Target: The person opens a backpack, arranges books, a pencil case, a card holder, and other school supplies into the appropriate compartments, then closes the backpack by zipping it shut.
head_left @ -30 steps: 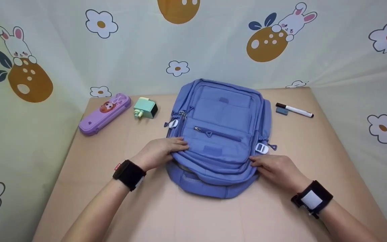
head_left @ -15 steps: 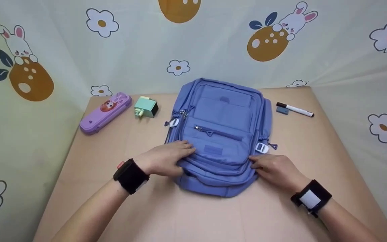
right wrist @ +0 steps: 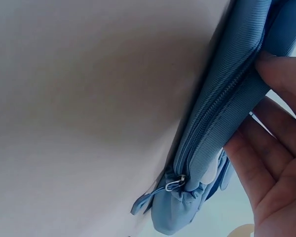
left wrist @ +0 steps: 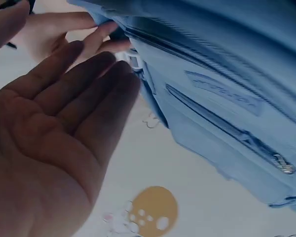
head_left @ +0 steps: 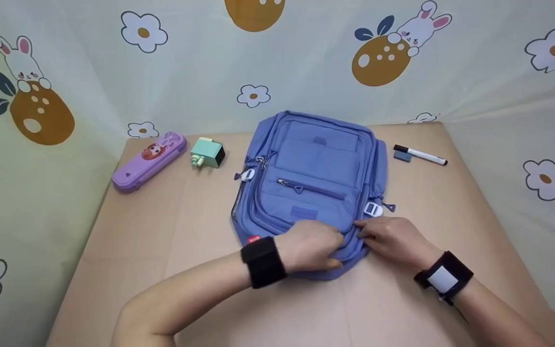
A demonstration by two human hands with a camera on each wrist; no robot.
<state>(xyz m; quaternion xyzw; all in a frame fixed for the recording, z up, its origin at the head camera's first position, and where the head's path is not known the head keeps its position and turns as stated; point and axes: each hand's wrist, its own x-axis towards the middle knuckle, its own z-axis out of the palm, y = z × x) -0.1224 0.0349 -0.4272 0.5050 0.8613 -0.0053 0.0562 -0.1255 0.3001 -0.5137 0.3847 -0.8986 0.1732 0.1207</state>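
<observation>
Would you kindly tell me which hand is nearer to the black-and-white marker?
Right. The right hand pinches the lower right side of the backpack, below the marker in the head view; the left hand is farther away, over the backpack's lower front.

Blue backpack [head_left: 317, 168], purple case [head_left: 142, 168]
</observation>
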